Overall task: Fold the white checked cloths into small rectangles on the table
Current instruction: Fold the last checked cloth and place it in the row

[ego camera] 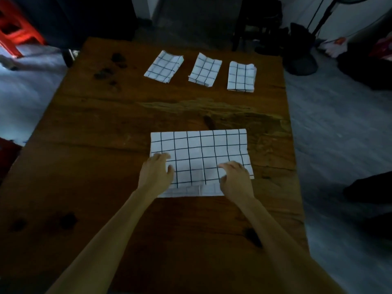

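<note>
A white checked cloth (199,149) lies folded over once in the middle of the wooden table (106,128), its upper layer stopping short of the lower layer's near edge. My left hand (156,172) rests on its near left part with fingers loosely spread. My right hand (234,179) rests on its near right part, fingers slightly bent on the fabric. Three cloths folded into small rectangles sit in a row at the far side: a left one (163,66), a middle one (205,70) and a right one (241,76).
Dark knots mark the tabletop at the far left (110,70) and near the front edge. A red stool (17,28) stands on the floor at the far left. Dark bags and stand legs (301,49) crowd the floor beyond the table's far right corner.
</note>
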The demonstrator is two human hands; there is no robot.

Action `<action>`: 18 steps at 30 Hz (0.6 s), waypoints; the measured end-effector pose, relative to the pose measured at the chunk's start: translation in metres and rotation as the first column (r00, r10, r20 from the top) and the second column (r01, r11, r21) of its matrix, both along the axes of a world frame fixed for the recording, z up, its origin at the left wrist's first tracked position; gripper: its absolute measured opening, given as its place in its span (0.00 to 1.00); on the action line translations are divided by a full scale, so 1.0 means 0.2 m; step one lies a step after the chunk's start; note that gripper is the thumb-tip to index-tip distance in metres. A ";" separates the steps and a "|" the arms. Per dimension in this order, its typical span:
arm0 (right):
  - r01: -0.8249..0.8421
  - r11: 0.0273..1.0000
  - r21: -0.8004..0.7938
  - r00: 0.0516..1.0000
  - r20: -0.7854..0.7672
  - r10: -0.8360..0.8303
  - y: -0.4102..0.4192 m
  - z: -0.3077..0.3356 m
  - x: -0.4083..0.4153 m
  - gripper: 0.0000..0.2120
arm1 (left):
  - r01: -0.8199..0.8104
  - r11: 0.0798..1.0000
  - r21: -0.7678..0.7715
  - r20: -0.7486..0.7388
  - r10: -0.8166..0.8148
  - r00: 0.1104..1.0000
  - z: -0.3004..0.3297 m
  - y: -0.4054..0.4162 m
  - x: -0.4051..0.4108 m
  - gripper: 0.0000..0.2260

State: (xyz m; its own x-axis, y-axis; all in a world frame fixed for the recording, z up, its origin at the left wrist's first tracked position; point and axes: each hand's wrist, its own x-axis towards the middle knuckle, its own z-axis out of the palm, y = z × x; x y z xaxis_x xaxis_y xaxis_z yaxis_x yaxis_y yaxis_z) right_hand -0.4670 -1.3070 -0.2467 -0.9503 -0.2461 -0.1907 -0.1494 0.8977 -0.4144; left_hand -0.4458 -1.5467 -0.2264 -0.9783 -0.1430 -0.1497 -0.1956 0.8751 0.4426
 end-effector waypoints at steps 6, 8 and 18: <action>0.054 0.996 -0.070 0.987 -0.150 -0.065 -0.22 -0.09 -0.33 0.18 | 0.174 0.983 -0.055 0.090 -0.169 0.982 -0.18 0.04 -0.47 0.27; 0.062 0.998 -0.030 0.990 -0.128 -0.065 -0.25 -0.13 -0.40 0.20 | 0.301 0.947 -0.110 0.133 -0.286 0.949 -0.26 0.07 -0.49 0.30; -0.001 1.000 0.010 0.999 -0.050 0.001 -0.33 -0.22 -0.48 0.22 | 0.529 0.847 -0.051 0.179 -0.513 0.839 -0.35 -0.08 -0.38 0.23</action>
